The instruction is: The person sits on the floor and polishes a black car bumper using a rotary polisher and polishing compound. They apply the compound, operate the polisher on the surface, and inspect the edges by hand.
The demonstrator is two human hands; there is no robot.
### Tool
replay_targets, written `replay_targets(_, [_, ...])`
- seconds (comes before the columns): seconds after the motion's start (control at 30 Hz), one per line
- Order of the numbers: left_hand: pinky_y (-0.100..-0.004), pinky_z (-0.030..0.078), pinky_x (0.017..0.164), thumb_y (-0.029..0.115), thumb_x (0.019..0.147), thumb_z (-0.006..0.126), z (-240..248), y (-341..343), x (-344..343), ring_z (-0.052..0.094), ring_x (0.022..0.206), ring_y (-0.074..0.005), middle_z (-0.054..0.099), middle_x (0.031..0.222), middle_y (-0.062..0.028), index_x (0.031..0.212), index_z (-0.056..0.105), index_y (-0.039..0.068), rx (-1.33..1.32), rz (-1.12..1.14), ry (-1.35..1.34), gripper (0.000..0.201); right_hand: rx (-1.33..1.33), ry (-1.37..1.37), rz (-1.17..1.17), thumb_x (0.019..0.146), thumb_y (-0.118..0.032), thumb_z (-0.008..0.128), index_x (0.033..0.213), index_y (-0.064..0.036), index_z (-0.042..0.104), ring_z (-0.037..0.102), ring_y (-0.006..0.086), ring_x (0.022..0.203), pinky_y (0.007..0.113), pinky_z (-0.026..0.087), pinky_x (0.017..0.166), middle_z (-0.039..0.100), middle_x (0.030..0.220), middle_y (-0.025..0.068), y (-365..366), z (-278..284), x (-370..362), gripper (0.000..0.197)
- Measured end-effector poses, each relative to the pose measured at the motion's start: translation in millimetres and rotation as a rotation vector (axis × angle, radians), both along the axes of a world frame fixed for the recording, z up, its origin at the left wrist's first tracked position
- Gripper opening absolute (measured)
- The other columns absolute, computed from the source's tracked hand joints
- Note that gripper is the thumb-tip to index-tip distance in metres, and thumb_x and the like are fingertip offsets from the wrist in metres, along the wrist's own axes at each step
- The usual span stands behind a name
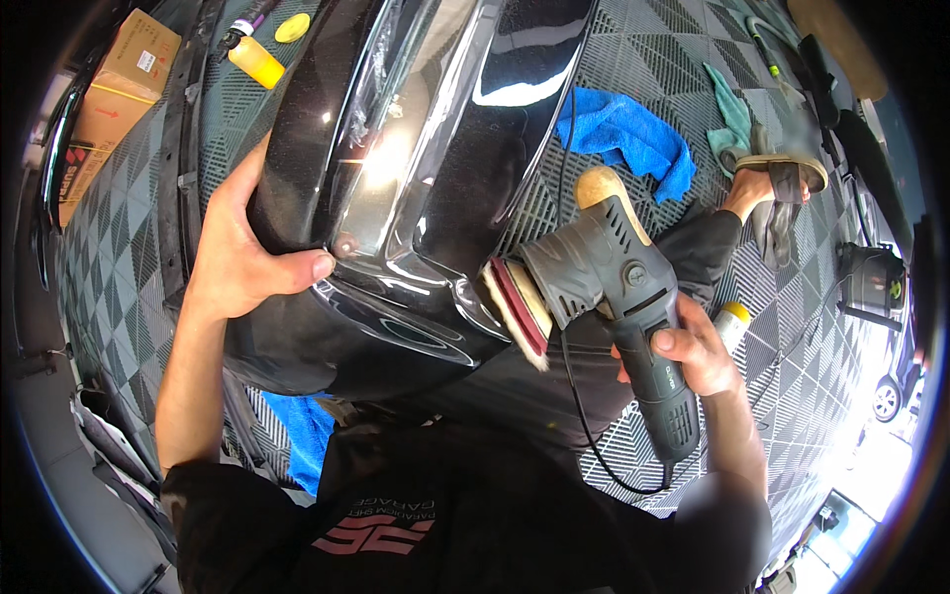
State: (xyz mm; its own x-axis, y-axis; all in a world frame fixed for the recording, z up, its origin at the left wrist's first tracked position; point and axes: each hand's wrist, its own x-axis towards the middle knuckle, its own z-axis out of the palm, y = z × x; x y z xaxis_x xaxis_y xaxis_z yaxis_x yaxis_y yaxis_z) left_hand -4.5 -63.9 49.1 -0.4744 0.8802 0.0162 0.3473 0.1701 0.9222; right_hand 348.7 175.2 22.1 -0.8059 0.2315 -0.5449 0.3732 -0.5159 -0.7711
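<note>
A glossy black car bumper (287, 351) with moulded ridges stretches away in front of me and partly over my lap. My left hand (242, 247) grips its left edge, thumb pressed on the shiny face and fingers hidden behind. In my right hand (703, 351) is a black and grey power polisher (633, 277), held by its body with the fingers wrapped round. Its pale woolly pad (517, 312) with a red backing faces the bumper's right edge. Whether pad and bumper touch, I cannot tell. A power cord (594, 450) loops from the polisher's lower end.
Blue towel (633, 139), green cloth (732, 114) and dark gloves or cloth (777, 223) lie to the right near a sandalled foot (757, 188). Beyond my right hand is a yellow-capped bottle (733, 319). Far left: yellow bottle (257, 63), yellow round pad (293, 28), cardboard box (129, 74).
</note>
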Motion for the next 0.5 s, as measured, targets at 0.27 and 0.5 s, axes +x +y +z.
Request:
replay_targets(0.27, [-0.0311, 0.038, 0.106, 0.008, 0.056, 0.080, -7.7, -0.7, 2.0, 0.055, 0.115, -0.0165, 0.061, 0.125, -0.0093, 0.142, 0.043, -0.005, 0.015, 0.022, -0.009, 0.095, 0.164, -0.060, 0.041, 0.078, -0.032, 0.071, 0.131, 0.0080, 0.042, 0.070, 0.0289, 0.074, 0.039, 0.061, 0.064, 0.066, 0.096, 0.0234, 8.3, 15.5, 0.6, 0.072])
replay_targets(0.5, [-0.0314, 0.038, 0.105, 0.011, 0.055, 0.080, -12.1, -0.5, 3.8, 0.056, 0.115, -0.0167, 0.061, 0.124, -0.0098, 0.142, 0.043, -0.005, -0.007, 0.014, -0.009, 0.095, 0.115, -0.022, 0.090, 0.082, -0.025, 0.077, 0.137, 0.0058, 0.042, 0.056, 0.0167, 0.108, 0.032, 0.044, 0.098, 0.061, 0.119, 0.0100, 9.8, 25.5, -4.1, 0.072])
